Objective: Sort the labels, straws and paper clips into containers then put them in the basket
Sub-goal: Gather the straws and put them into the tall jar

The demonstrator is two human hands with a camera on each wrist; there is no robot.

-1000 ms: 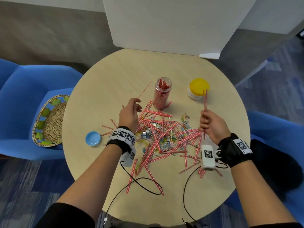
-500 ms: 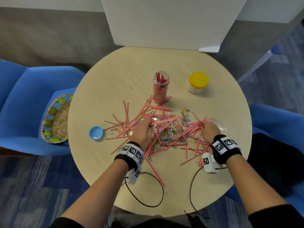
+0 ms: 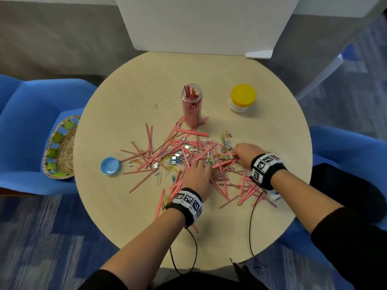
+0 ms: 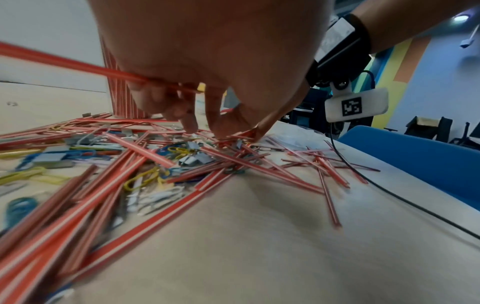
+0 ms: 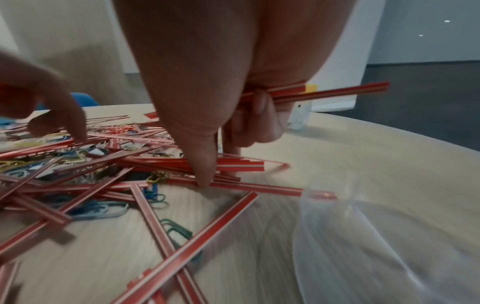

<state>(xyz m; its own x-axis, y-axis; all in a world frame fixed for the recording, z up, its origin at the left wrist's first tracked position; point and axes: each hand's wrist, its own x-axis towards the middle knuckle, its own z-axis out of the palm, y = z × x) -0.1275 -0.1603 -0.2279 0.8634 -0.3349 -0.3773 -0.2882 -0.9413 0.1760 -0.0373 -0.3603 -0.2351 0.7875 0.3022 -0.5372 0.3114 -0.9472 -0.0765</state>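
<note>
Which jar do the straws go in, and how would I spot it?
Look at the far side of the round table. The tall clear jar stands there, open and packed with red straws, left of a short tub with a yellow lid.

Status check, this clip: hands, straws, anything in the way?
Left hand and right hand both gripping straws from the pile. Tall jar part-filled. Paper clips tangled among straws.

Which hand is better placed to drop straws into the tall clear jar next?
Probably the right hand: it already grips several straws. The left hand holds one, and the jar stands about equally far from both.
</note>
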